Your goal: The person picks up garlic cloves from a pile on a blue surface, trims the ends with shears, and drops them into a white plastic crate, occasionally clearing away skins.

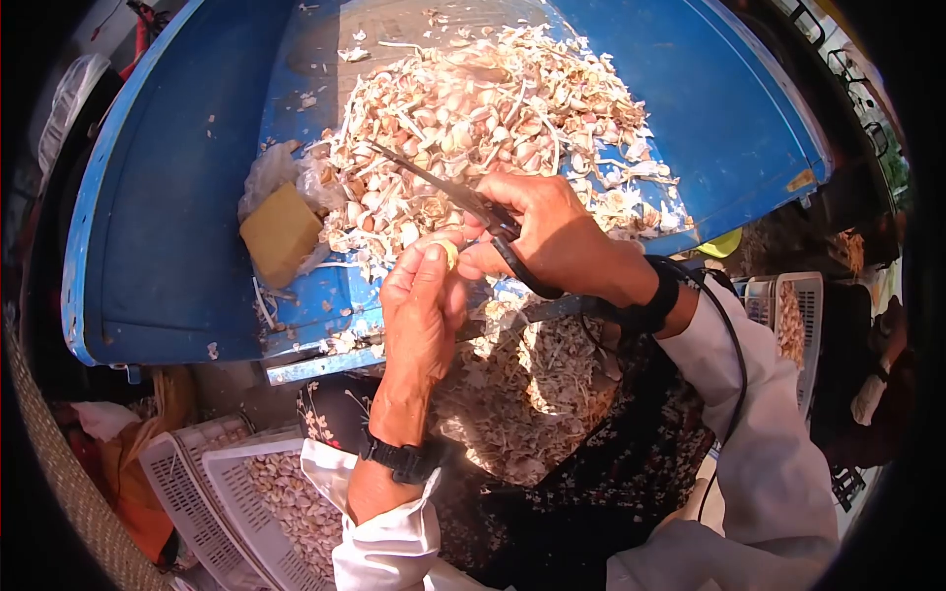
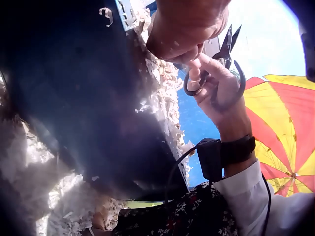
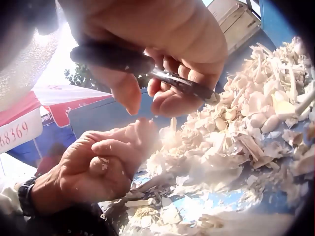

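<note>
My left hand point(image 1: 426, 295) pinches a pale garlic clove point(image 1: 448, 250) between thumb and fingers, just above my lap. In the right wrist view the left hand point(image 3: 101, 162) is curled tightly. My right hand point(image 1: 547, 236) grips black-handled scissors point(image 1: 463, 197), fingers through the loops, with the blades pointing up and left over the garlic pile point(image 1: 483, 118). The scissors point(image 2: 221, 54) show from below in the left wrist view, held in the right hand point(image 2: 219, 88). The two hands touch at the clove.
A blue table point(image 1: 158, 227) carries the heap of garlic and skins, plus a tan block point(image 1: 281, 233). Husks cover my lap point(image 1: 522, 394). White slotted baskets of cloves stand at lower left point(image 1: 276, 492) and right point(image 1: 793, 315). A red-yellow umbrella point(image 2: 285, 128) is overhead.
</note>
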Tool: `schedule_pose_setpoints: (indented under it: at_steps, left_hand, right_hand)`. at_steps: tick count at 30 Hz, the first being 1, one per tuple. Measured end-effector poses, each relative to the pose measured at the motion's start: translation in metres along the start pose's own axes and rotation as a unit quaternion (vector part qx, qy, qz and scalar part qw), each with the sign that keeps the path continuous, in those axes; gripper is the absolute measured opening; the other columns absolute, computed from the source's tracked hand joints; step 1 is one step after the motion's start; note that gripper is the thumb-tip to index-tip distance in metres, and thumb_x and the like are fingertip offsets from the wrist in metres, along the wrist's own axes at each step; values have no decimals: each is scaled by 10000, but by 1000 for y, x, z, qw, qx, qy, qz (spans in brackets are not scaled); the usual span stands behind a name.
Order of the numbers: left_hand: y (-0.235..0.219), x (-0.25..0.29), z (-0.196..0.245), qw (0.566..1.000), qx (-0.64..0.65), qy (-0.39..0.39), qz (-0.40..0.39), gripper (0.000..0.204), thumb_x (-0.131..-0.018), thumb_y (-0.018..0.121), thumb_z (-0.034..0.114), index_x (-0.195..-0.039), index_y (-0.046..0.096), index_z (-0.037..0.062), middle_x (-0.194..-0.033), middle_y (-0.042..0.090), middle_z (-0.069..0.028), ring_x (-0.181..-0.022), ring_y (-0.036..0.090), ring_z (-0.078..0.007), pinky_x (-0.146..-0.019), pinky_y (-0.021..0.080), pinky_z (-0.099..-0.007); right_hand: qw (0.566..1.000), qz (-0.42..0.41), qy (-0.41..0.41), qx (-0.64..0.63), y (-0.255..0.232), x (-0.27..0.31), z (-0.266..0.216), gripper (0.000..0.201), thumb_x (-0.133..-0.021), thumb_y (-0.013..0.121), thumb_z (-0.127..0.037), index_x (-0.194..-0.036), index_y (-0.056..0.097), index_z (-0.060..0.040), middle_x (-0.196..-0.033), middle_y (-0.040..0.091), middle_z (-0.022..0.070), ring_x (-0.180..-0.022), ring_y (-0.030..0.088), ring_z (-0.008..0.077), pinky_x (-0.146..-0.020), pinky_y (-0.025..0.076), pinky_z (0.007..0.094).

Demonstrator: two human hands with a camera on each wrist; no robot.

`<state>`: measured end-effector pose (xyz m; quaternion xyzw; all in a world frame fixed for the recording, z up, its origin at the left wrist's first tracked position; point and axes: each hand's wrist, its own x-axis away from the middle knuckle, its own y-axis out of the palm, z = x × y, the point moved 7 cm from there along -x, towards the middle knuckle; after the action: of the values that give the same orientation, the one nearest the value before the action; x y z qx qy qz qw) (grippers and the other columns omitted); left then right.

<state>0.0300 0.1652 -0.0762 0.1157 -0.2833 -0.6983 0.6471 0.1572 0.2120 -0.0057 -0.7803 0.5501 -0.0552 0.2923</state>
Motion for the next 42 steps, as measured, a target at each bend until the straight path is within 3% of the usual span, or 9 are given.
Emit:
schedule_pose_setpoints:
  at_steps: [7, 12, 20, 23, 27, 28, 33, 39, 42]
  left_hand:
    - [-6, 2, -1, 998, 17, 24, 56, 282, -947, 542, 216, -1167, 499, 44, -723, 576, 1, -494, 419, -44, -428, 308, -184]
    - [7, 11, -3, 994, -108, -10, -11, 523, -964, 516, 223, -1406, 310, 34, -749, 595, -40, -538, 439, -39, -466, 315, -175]
    - [5, 25, 9, 999, -40, 31, 15, 451, -976, 489, 249, -1367, 406, 41, -763, 561, 1, -532, 412, -29, -445, 291, -165]
    - [-13, 27, 1, 992, 5, 81, 97, 371, -981, 472, 235, -1267, 496, 1, -755, 554, -2, -507, 403, -30, -432, 292, -167]
    - [-53, 26, 22, 965, 197, 93, 147, 221, -943, 429, 173, -1041, 535, 5, -877, 588, -99, -656, 582, -140, -389, 370, -201]
    - [-55, 28, 28, 958, 222, 93, 153, 203, -933, 447, 182, -1004, 544, 19, -875, 584, -87, -684, 597, -149, -387, 368, -197]
    - [-62, 26, 28, 963, 213, 78, 144, 208, -945, 524, 261, -849, 525, 76, -759, 553, -40, -600, 550, -108, -366, 304, -177]
    - [-43, 24, 23, 984, -74, 38, 160, 272, -941, 565, 235, -1134, 558, 43, -689, 515, 16, -503, 400, -36, -406, 286, -186]
    - [-33, 22, 21, 981, -106, 52, 153, 340, -938, 571, 222, -1224, 550, 40, -705, 542, 18, -514, 391, -26, -420, 279, -182]
  right_hand:
    - [998, 2, 57, -33, 5, -1, 16, 456, -668, 774, -378, -783, 573, 14, -727, 599, 155, -653, 582, 273, -606, 446, 359]
    - [937, -201, 184, -218, 26, 1, 12, 257, -716, 728, -135, -845, 549, -4, -685, 609, 71, -607, 597, 133, -576, 458, 256]
    - [904, -147, 190, -354, 38, 1, 2, 194, -674, 698, -32, -800, 553, -8, -707, 603, 54, -629, 599, 113, -565, 467, 243]
    - [991, -90, 34, -94, 47, -6, 5, 178, -689, 683, -128, -765, 568, -15, -665, 585, 73, -565, 510, 105, -538, 423, 268]
    - [993, -32, 110, -35, 34, -32, -1, 332, -672, 763, -250, -739, 580, 18, -599, 566, 157, -558, 583, 248, -553, 442, 368]
    - [991, -29, 92, 90, 34, -42, 0, 260, -702, 760, -206, -756, 598, -10, -620, 589, 77, -569, 570, 138, -529, 445, 299]
    - [958, -29, 80, 274, 69, -60, 10, 248, -722, 656, -250, -725, 574, -17, -673, 591, 224, -681, 594, 416, -619, 460, 471]
    - [984, -21, 160, -72, 54, -47, 19, 194, -701, 736, -108, -776, 572, -36, -670, 597, 35, -576, 553, 92, -511, 440, 264]
    - [953, -51, 179, -241, 58, -29, 8, 169, -731, 696, -66, -824, 584, 20, -668, 588, 36, -582, 599, 94, -498, 468, 220]
